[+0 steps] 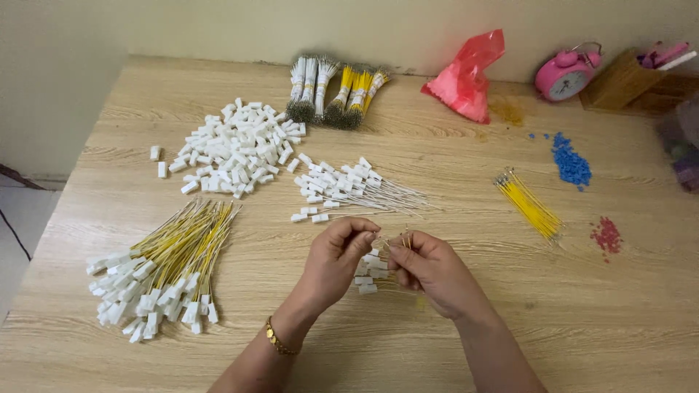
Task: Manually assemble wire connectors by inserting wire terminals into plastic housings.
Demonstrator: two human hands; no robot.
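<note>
My left hand (336,256) and my right hand (431,271) meet over the front middle of the wooden table (510,313), fingertips pinched together on a small bunch of thin wires with white plastic connectors (368,273). The connectors hang between my palms; yellow wire ends stick up by my right fingers. A gold bracelet sits on my left wrist. To the left lies a big pile of yellow wires fitted with white connectors (164,273). Just beyond my hands lies a pile of white wires with connectors (349,189).
Loose white connectors (237,145) are heaped at back left. Banded bundles of white and yellow wires (335,91) lie at the back. Bare yellow wires (529,206), blue bits (570,164), red bits (606,235), a red plastic bag (466,76), a pink alarm clock (566,75) stand right.
</note>
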